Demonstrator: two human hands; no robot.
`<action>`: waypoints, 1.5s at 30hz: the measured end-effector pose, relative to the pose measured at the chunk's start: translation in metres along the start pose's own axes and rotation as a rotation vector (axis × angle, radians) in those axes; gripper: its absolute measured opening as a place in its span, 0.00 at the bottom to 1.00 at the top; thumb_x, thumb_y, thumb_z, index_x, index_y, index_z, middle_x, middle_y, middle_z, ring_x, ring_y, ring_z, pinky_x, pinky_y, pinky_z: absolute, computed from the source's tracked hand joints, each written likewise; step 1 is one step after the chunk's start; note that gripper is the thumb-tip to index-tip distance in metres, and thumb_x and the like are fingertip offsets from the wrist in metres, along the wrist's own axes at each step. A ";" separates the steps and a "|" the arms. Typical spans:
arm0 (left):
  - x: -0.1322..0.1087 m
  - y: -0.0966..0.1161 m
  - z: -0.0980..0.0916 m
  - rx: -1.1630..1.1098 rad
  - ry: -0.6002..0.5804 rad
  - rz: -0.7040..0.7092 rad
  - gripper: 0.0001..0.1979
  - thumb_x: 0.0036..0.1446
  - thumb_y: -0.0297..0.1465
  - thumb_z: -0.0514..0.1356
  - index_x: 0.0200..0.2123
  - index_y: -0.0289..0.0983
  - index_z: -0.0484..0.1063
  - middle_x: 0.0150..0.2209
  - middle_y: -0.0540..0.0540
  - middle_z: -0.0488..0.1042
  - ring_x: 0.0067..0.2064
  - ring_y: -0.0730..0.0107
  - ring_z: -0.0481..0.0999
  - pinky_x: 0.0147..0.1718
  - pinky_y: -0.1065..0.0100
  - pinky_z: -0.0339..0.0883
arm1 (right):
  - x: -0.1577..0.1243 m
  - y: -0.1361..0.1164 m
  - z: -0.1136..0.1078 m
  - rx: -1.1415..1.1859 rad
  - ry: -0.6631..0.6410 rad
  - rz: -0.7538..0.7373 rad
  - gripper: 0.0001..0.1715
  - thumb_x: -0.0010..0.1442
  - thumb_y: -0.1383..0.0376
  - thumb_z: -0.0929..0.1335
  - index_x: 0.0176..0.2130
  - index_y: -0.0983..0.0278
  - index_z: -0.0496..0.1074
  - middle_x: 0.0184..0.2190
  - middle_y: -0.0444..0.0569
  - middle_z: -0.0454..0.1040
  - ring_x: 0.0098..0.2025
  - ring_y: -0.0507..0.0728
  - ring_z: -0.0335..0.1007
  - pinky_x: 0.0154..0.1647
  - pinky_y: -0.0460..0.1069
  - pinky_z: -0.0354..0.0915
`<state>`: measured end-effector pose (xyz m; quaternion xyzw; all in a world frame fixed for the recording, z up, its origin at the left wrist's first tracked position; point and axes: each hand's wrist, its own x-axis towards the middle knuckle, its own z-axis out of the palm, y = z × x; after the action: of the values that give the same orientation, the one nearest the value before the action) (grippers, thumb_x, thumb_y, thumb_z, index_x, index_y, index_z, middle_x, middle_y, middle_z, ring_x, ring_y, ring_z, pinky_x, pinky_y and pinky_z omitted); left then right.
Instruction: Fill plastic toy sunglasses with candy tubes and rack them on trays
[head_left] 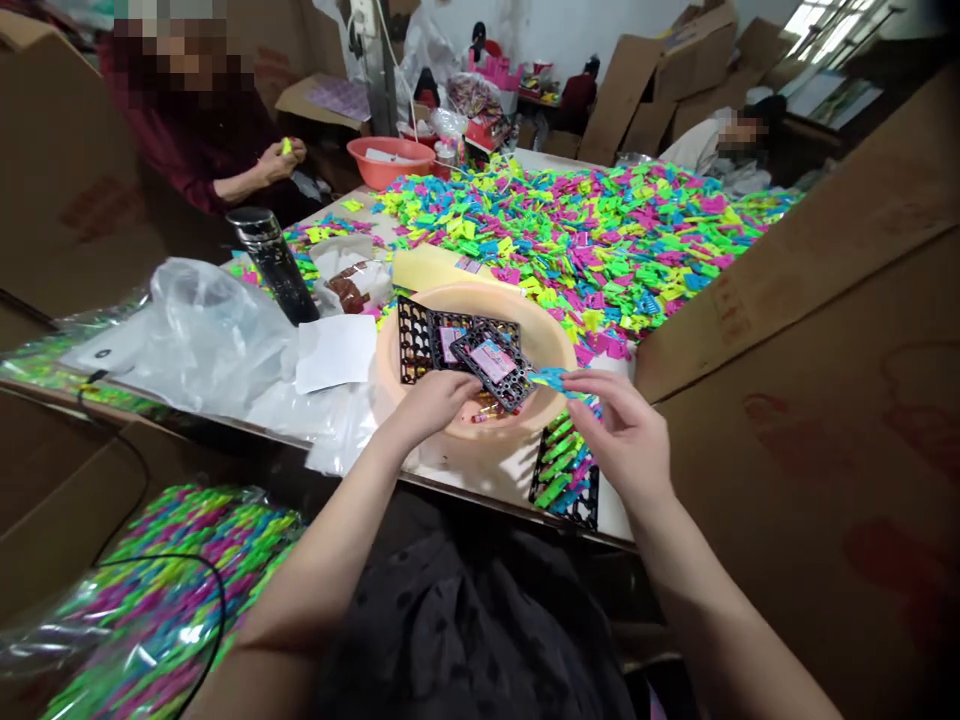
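Note:
My left hand (433,400) is closed on the lower edge of a black perforated tray (499,375) with a pink label, held over a peach plastic basin (547,340). My right hand (626,432) pinches a blue plastic clip (551,377) next to that tray. More black trays (416,340) lean inside the basin. Under my right hand a black tray (566,475) filled with green, pink and blue clips lies at the table edge.
A big heap of coloured clips (592,230) covers the table. A black flask (274,260), clear plastic bags (206,335) and white paper (335,350) lie left. Cardboard sheets (817,330) stand right. A person (210,130) sits across; a red basin (390,160) is behind.

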<state>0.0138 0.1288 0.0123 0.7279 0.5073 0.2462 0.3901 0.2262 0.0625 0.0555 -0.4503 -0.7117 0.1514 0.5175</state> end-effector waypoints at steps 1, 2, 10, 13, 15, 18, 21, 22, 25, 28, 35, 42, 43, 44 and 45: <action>-0.005 0.004 0.002 -0.184 -0.010 -0.009 0.25 0.60 0.46 0.44 0.45 0.36 0.72 0.37 0.41 0.77 0.38 0.62 0.75 0.36 0.66 0.65 | 0.007 -0.003 0.009 -0.040 -0.061 -0.062 0.07 0.56 0.67 0.68 0.37 0.60 0.73 0.39 0.50 0.74 0.44 0.58 0.68 0.49 0.57 0.63; -0.011 0.008 0.004 -0.411 -0.017 -0.029 0.30 0.60 0.48 0.39 0.51 0.36 0.67 0.38 0.40 0.76 0.37 0.64 0.75 0.34 0.67 0.66 | 0.014 -0.006 0.018 -0.061 -0.150 -0.137 0.07 0.55 0.67 0.68 0.37 0.61 0.73 0.38 0.50 0.74 0.44 0.57 0.68 0.49 0.56 0.63; -0.070 -0.008 0.006 -1.228 0.492 -0.240 0.27 0.40 0.37 0.68 0.43 0.39 0.61 0.32 0.53 0.70 0.25 0.78 0.71 0.24 0.75 0.64 | 0.066 0.039 0.087 -0.182 -0.766 -0.094 0.13 0.60 0.64 0.61 0.37 0.64 0.74 0.37 0.51 0.75 0.40 0.56 0.70 0.41 0.50 0.65; -0.084 -0.021 0.001 -1.238 0.570 -0.250 0.22 0.38 0.33 0.68 0.37 0.38 0.62 0.28 0.56 0.68 0.25 0.80 0.69 0.25 0.76 0.63 | 0.067 0.071 0.104 -0.383 -1.048 -0.088 0.08 0.52 0.63 0.67 0.29 0.62 0.76 0.27 0.49 0.76 0.29 0.56 0.69 0.33 0.48 0.62; -0.090 -0.026 0.000 -1.240 0.631 -0.243 0.20 0.37 0.32 0.68 0.33 0.37 0.63 0.26 0.56 0.68 0.25 0.80 0.67 0.26 0.76 0.63 | 0.062 0.080 0.112 -0.391 -1.130 -0.092 0.05 0.48 0.63 0.69 0.25 0.61 0.77 0.24 0.48 0.76 0.27 0.55 0.68 0.31 0.47 0.61; -0.092 -0.034 0.000 -1.256 0.740 -0.234 0.18 0.37 0.30 0.69 0.32 0.37 0.66 0.25 0.56 0.68 0.25 0.80 0.67 0.27 0.76 0.62 | 0.056 0.081 0.121 -0.407 -1.180 -0.085 0.05 0.46 0.64 0.69 0.22 0.61 0.75 0.23 0.47 0.76 0.28 0.56 0.68 0.33 0.48 0.60; -0.091 -0.040 0.000 -1.304 0.750 -0.215 0.17 0.36 0.29 0.69 0.32 0.36 0.68 0.26 0.56 0.70 0.27 0.80 0.69 0.29 0.76 0.63 | 0.058 0.076 0.123 -0.427 -1.193 -0.072 0.05 0.46 0.65 0.69 0.21 0.62 0.74 0.24 0.49 0.75 0.30 0.57 0.69 0.34 0.48 0.61; -0.090 -0.041 0.000 -1.323 0.740 -0.210 0.17 0.36 0.29 0.69 0.31 0.36 0.68 0.26 0.55 0.71 0.27 0.80 0.69 0.30 0.76 0.63 | 0.061 0.074 0.121 -0.439 -1.185 -0.063 0.05 0.47 0.65 0.68 0.23 0.62 0.73 0.25 0.49 0.75 0.30 0.57 0.69 0.33 0.48 0.61; -0.091 -0.040 -0.001 -1.363 0.714 -0.203 0.15 0.37 0.29 0.70 0.29 0.35 0.69 0.27 0.54 0.73 0.30 0.78 0.71 0.34 0.74 0.65 | 0.066 0.058 0.114 -0.377 -1.091 0.101 0.06 0.51 0.65 0.65 0.30 0.64 0.71 0.28 0.50 0.74 0.30 0.56 0.69 0.31 0.48 0.62; -0.092 -0.033 -0.001 -1.379 0.658 -0.192 0.14 0.39 0.32 0.69 0.31 0.35 0.72 0.30 0.51 0.75 0.31 0.74 0.73 0.36 0.71 0.67 | 0.062 0.030 0.103 -0.014 -1.030 0.400 0.08 0.56 0.62 0.63 0.35 0.64 0.66 0.26 0.46 0.72 0.29 0.53 0.68 0.29 0.46 0.64; -0.093 -0.019 0.009 -1.235 0.559 -0.129 0.13 0.42 0.34 0.68 0.32 0.37 0.73 0.31 0.50 0.76 0.32 0.72 0.74 0.37 0.68 0.68 | 0.035 -0.024 0.086 0.415 -0.925 0.570 0.15 0.57 0.56 0.66 0.39 0.64 0.70 0.25 0.43 0.66 0.22 0.47 0.58 0.19 0.42 0.57; -0.109 -0.015 0.003 -0.429 0.714 0.549 0.09 0.52 0.27 0.60 0.37 0.42 0.75 0.38 0.46 0.77 0.40 0.66 0.76 0.40 0.64 0.69 | 0.004 -0.028 0.058 0.504 -0.842 0.591 0.16 0.59 0.54 0.65 0.34 0.65 0.73 0.18 0.39 0.56 0.19 0.47 0.48 0.17 0.43 0.46; -0.111 -0.014 0.001 -0.387 0.681 0.615 0.09 0.54 0.27 0.59 0.39 0.43 0.75 0.39 0.45 0.77 0.41 0.65 0.76 0.41 0.62 0.69 | 0.000 -0.030 0.054 0.527 -0.836 0.588 0.17 0.59 0.55 0.64 0.34 0.65 0.73 0.18 0.39 0.55 0.20 0.47 0.47 0.18 0.44 0.46; -0.112 -0.012 0.000 -0.358 0.651 0.654 0.10 0.55 0.29 0.58 0.39 0.43 0.75 0.39 0.45 0.77 0.42 0.64 0.76 0.41 0.61 0.69 | -0.004 -0.032 0.051 0.560 -0.829 0.584 0.17 0.60 0.55 0.64 0.33 0.65 0.73 0.18 0.39 0.54 0.20 0.47 0.46 0.18 0.44 0.45; -0.112 -0.009 -0.001 -0.338 0.627 0.674 0.09 0.55 0.30 0.58 0.40 0.43 0.75 0.39 0.45 0.78 0.42 0.63 0.76 0.41 0.60 0.70 | -0.007 -0.034 0.049 0.598 -0.826 0.586 0.17 0.60 0.55 0.64 0.33 0.64 0.73 0.19 0.40 0.54 0.20 0.47 0.45 0.18 0.44 0.45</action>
<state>-0.0325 0.0268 0.0094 0.6690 0.2895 0.6448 0.2300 0.1674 0.0501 0.0539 -0.3663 -0.6266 0.6452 0.2386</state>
